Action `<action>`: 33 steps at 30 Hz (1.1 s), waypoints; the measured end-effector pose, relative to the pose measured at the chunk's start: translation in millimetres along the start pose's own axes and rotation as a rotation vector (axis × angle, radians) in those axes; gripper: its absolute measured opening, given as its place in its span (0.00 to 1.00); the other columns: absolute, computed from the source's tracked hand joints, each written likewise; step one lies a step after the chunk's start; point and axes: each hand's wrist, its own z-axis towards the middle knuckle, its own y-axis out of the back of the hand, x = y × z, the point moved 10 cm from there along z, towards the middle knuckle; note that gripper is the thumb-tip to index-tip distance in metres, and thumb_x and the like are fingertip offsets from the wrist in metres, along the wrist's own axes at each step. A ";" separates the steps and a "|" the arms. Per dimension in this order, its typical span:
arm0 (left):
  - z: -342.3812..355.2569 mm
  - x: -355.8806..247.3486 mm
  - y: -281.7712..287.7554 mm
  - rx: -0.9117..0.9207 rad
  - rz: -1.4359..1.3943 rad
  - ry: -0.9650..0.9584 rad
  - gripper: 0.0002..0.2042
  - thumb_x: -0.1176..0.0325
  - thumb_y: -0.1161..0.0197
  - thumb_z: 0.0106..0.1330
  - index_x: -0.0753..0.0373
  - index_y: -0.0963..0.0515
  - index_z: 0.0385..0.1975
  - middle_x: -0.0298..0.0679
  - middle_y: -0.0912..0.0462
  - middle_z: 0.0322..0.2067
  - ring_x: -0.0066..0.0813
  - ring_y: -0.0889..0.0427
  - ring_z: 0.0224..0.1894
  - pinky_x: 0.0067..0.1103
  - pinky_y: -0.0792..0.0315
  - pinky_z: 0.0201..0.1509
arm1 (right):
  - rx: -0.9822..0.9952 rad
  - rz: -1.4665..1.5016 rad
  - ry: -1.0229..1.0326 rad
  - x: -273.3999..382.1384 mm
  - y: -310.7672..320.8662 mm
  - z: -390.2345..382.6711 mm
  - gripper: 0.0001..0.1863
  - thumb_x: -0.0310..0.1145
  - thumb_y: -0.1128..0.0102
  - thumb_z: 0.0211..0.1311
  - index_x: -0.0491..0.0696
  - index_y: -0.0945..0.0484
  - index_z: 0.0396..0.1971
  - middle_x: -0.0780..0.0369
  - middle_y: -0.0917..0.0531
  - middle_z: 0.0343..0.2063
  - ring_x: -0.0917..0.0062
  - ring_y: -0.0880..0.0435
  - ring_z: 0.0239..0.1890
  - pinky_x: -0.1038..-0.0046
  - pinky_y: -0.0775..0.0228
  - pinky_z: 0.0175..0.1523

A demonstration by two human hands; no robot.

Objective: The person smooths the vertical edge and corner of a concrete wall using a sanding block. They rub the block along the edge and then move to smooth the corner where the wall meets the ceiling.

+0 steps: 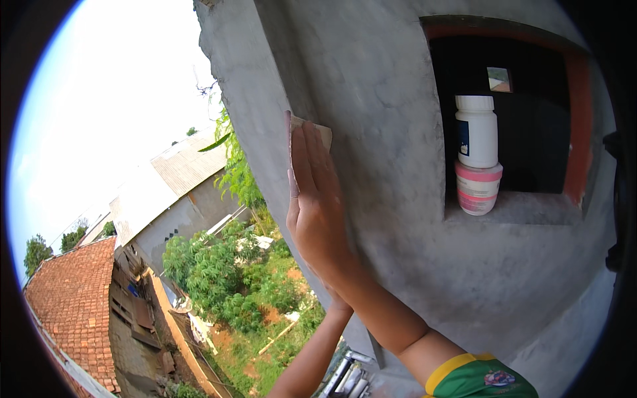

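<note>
My right hand [315,199] presses a piece of sandpaper [323,134] against the grey plastered wall [388,265], along a vertical corner near its outer edge. The fingers lie together over the sheet. My left hand [337,297] is low behind my right wrist, beside the wall's edge; its fingers are hidden. Right of my hands is a window opening with a red frame [574,126]. On its sill stand a white bottle with a screw lid [478,136] and, beneath it, a white and pink tub [478,189].
Beyond the wall's left edge is an open drop to a garden with green plants [245,305], a tiled roof [73,305] and a pale-roofed building [186,166]. Grey metal pipes [348,375] lie low by the wall's foot.
</note>
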 end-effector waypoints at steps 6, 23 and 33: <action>8.0 -8.0 12.1 -0.027 0.003 -0.003 0.40 0.55 0.38 0.79 0.67 0.47 0.83 0.64 0.53 0.83 0.72 0.55 0.84 0.59 0.56 0.84 | -0.024 0.007 0.003 0.9 -4.9 17.9 0.28 0.22 0.53 0.81 0.37 0.35 0.78 0.41 0.30 0.74 0.45 0.30 0.76 0.52 0.31 0.78; 67.1 -62.4 79.6 -0.310 0.054 -0.058 0.41 0.53 0.38 0.78 0.66 0.47 0.84 0.69 0.53 0.82 0.73 0.53 0.84 0.61 0.55 0.84 | -0.089 -0.003 0.065 1.4 -13.4 76.1 0.28 0.20 0.51 0.77 0.34 0.36 0.75 0.37 0.30 0.73 0.39 0.29 0.74 0.51 0.28 0.76; 70.5 -64.5 82.2 -0.317 0.069 -0.054 0.42 0.47 0.42 0.79 0.67 0.46 0.83 0.71 0.52 0.81 0.74 0.52 0.83 0.62 0.55 0.83 | -0.092 0.046 0.075 7.7 -21.6 102.8 0.27 0.16 0.49 0.73 0.28 0.33 0.70 0.32 0.29 0.69 0.36 0.25 0.70 0.50 0.26 0.73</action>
